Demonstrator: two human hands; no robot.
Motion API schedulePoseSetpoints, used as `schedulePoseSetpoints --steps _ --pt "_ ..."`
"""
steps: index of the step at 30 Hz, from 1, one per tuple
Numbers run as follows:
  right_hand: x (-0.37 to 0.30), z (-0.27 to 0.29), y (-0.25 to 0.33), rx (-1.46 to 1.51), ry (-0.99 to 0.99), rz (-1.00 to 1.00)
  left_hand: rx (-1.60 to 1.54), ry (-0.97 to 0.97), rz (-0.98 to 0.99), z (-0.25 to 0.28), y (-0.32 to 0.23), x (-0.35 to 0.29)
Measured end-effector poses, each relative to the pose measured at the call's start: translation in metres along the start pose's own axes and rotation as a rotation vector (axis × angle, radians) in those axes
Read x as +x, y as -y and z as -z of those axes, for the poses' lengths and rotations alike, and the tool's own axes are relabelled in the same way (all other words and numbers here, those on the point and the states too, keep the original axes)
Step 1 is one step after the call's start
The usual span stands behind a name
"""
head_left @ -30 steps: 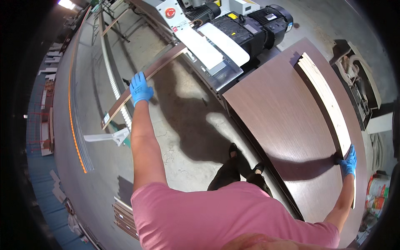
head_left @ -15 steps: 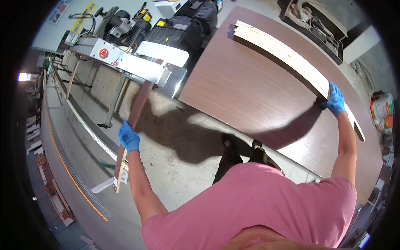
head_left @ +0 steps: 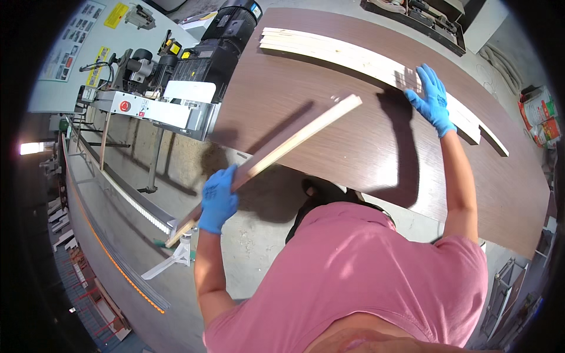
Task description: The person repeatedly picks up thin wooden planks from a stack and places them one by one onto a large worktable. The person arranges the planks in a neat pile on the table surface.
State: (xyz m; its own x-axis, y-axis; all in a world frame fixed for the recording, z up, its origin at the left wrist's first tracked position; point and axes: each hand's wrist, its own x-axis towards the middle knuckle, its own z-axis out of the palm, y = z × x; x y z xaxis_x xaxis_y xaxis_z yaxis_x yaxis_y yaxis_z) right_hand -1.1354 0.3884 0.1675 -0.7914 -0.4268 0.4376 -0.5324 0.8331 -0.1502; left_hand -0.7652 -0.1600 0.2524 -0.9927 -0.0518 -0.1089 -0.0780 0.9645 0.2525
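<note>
My blue-gloved left hand (head_left: 218, 200) is closed around a long wooden strip (head_left: 303, 136) with a brown face and a pale edge. The strip slants up and to the right, its far end above the brown tabletop (head_left: 335, 167) and its near end past my wrist over the floor. My right hand (head_left: 434, 105), also gloved in blue, has its fingers spread at a row of pale wooden strips (head_left: 341, 57) lying side by side along the far part of the table. Whether its fingertips touch them I cannot tell. One strip sticks out farther at the right end.
At left stands a machine (head_left: 188, 117) with a red stop button (head_left: 125, 106) and black motors (head_left: 215, 56). A long rail (head_left: 132, 200) runs down the left side. Behind the table is a dark crate (head_left: 421, 20); a hose (head_left: 500, 67) lies at the right.
My left hand has swung the strip away from the machine's end, right and over the table edge. My right hand has come off the strips' right end, moving left and farther away, fingers spreading.
</note>
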Motion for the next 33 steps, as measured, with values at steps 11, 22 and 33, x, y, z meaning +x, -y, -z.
schedulePoseSetpoints --steps 11,22,33 --pt "-0.117 0.093 0.102 0.121 0.422 0.181 0.077 0.285 -0.408 -0.086 -0.215 0.16" --pt "-0.184 0.079 0.031 0.099 0.383 -0.023 -0.093 -0.01 -0.509 -0.147 -0.286 0.195" --pt "-0.147 0.061 0.084 0.18 0.26 0.037 -0.163 -0.053 -0.527 -0.16 -0.284 0.194"
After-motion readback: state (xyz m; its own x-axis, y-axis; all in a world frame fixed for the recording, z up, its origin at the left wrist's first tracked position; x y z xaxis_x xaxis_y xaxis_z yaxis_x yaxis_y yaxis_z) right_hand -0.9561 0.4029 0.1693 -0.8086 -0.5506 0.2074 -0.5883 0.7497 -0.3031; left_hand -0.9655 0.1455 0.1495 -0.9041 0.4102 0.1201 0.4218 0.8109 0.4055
